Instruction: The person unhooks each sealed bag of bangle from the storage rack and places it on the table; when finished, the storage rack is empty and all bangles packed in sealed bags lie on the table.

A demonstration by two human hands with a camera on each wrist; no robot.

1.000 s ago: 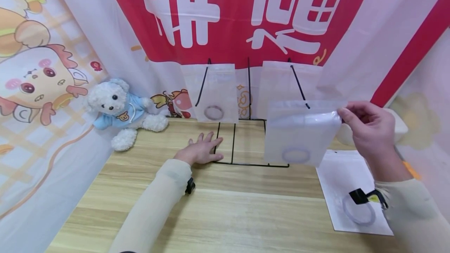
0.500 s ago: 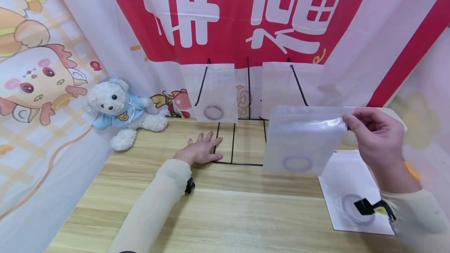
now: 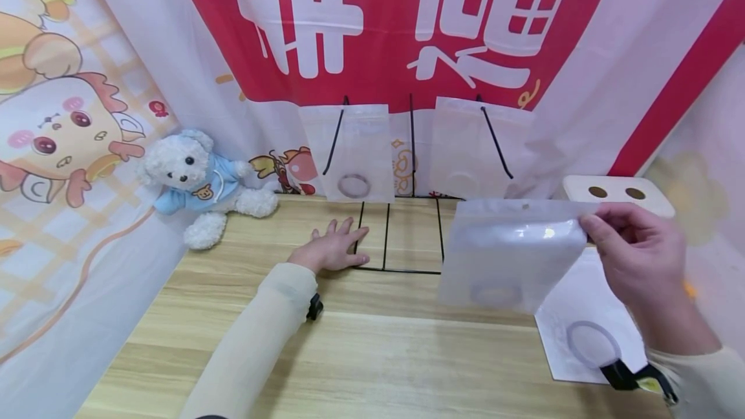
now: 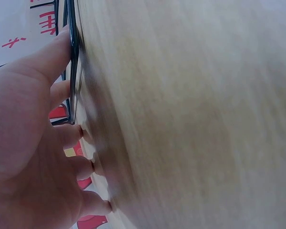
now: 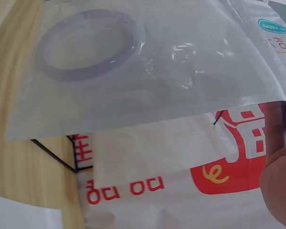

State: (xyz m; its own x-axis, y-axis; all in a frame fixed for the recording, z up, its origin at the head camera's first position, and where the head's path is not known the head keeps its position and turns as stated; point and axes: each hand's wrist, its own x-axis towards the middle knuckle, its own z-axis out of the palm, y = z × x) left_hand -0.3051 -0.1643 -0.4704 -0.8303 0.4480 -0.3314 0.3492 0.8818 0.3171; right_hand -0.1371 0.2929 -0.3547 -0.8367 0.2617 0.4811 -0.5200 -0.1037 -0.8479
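Note:
My right hand [image 3: 640, 264] pinches the upper right corner of a translucent zip bag [image 3: 495, 251], held in front of the right hook. Through the plastic shows a pale lilac bangle [image 5: 88, 45] near the bag's bottom. A small hang hole sits in its top strip. My left hand [image 3: 332, 247] spreads its fingers over the front left corner of a black wire rack [image 3: 401, 271], thumb along the base wire. One bag with a bangle [image 3: 349, 147] hangs at the left hook, and another bag [image 3: 465, 141] at the right hook.
Under my right wrist lies a white-backed bag [image 3: 573, 315] with a bangle inside, on the wooden table [image 3: 378, 361]. A white plush dog [image 3: 204, 180] in a blue hoodie sits at the back left. Behind my right hand is a white box [image 3: 617, 186] with two holes.
My right hand has moved towards me and slightly right and down, drawing the zip bag away from the right hook's tip. The bag hanging there has shifted slightly. My left hand stays still.

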